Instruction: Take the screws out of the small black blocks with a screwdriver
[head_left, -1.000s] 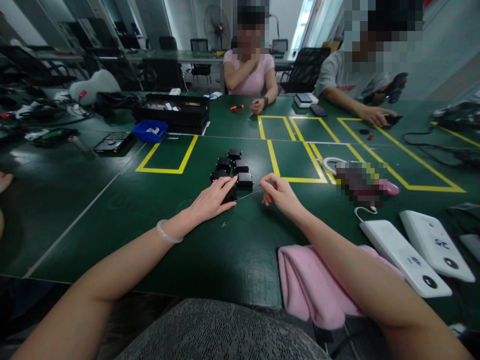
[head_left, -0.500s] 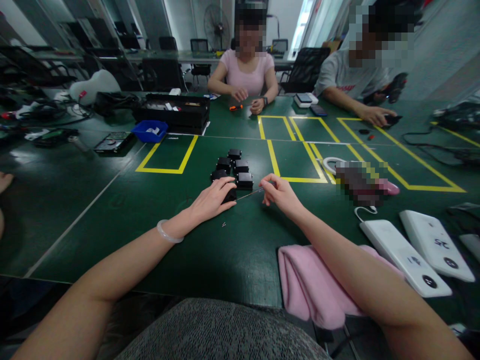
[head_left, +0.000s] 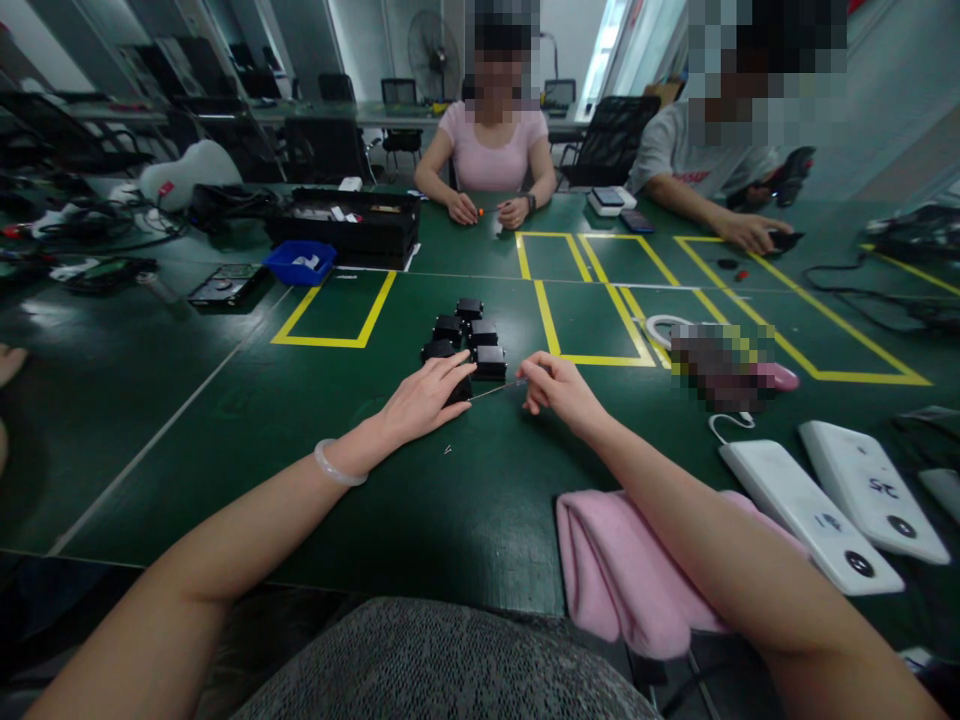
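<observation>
My left hand (head_left: 433,393) is closed over a small black box-shaped part (head_left: 463,390), mostly hidden under the fingers. In my right hand (head_left: 553,383) is a screwdriver (head_left: 495,390), pinched by its handle, its thin shaft pointing left. The tip meets the side of the part by my left thumb. Just beyond the fingers stand several similar black boxes (head_left: 484,333), grouped on the green table (head_left: 450,540). A couple of tiny screws (head_left: 448,450) lie in front of my left hand.
A pink cloth (head_left: 622,570) lies under my right forearm, with white power banks (head_left: 814,515) to its right. Beyond the boxes are a blue tray (head_left: 300,264), a black bin (head_left: 345,235) and yellow tape outlines (head_left: 600,358). Two people sit across the table.
My hands hold almost the same pose, the screwdriver still against the part. Across the table, a person has picked up the orange-handled tool that lay there.
</observation>
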